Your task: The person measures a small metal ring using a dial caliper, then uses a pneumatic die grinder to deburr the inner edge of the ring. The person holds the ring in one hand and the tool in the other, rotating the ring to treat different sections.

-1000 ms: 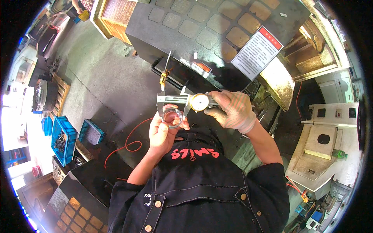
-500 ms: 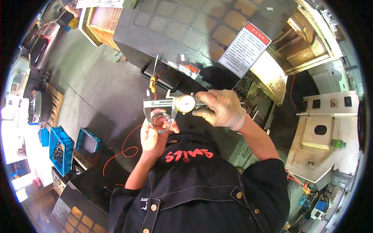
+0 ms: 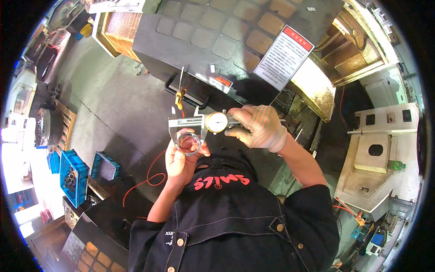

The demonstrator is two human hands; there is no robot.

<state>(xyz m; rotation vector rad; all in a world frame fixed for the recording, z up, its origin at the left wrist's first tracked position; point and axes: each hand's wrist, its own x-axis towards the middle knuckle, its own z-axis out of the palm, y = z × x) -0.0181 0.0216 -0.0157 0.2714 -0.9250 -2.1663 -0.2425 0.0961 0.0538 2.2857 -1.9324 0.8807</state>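
My bare left hand [image 3: 178, 162] grips a shiny metal ring [image 3: 198, 152] from below, its fingers round the lower rim. Across the ring's upper part lies a dial caliper [image 3: 188, 122], its two jaws down on either side of the ring. The caliper's round yellow-rimmed dial [image 3: 216, 122] faces up. In a striped knit glove, my right hand [image 3: 260, 127] closes its thumb and fingers on the caliper's right end. Whether both jaws touch the ring is too small to tell.
Ahead stands a dark machine cover [image 3: 181, 45] with a white-and-red notice sheet [image 3: 284, 58]. A yellow-handled air gun [image 3: 179, 99] hangs at its front handle. Blue crates [image 3: 74, 179] with metal rings stand at left, near a red hose [image 3: 147, 181]. A pale machine panel [image 3: 369, 158] is at right.
Both hands hold the ring and caliper almost as before. The whole view has shifted very slightly; nothing has been let go.
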